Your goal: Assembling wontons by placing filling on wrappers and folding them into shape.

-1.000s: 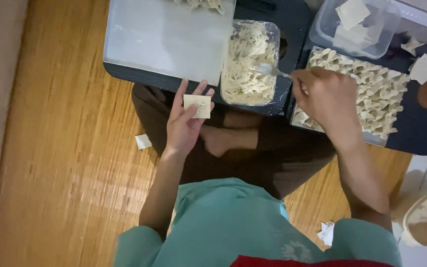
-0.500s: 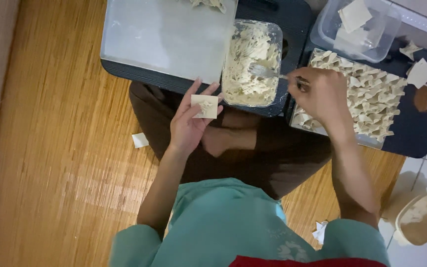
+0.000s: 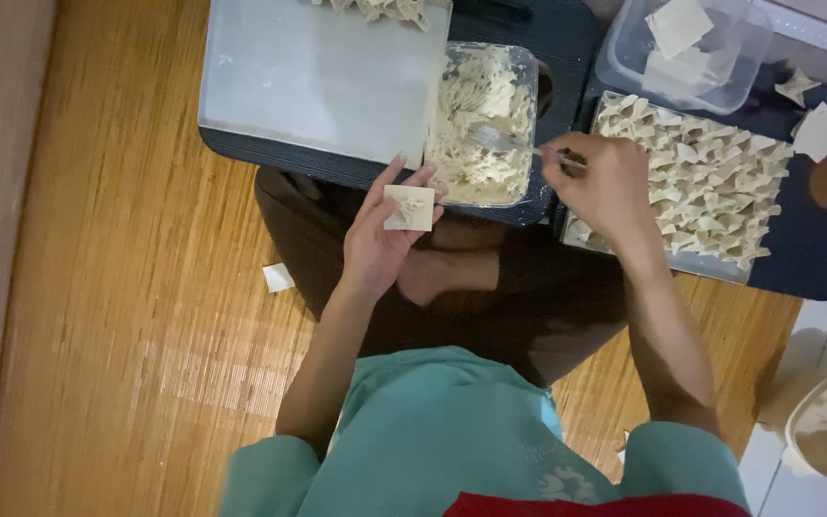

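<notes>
Presently: left hand lying open, cradling a square wrapper dabbed with filling. Right hand is gripping a fork in the filling tub just ahead. Risk: the wrapper slipping off the palm if it tilts.

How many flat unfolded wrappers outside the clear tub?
3: one wrapper on the left hand, one square on the dark table at right, one scrap on the floor. Others may be hidden.
</notes>
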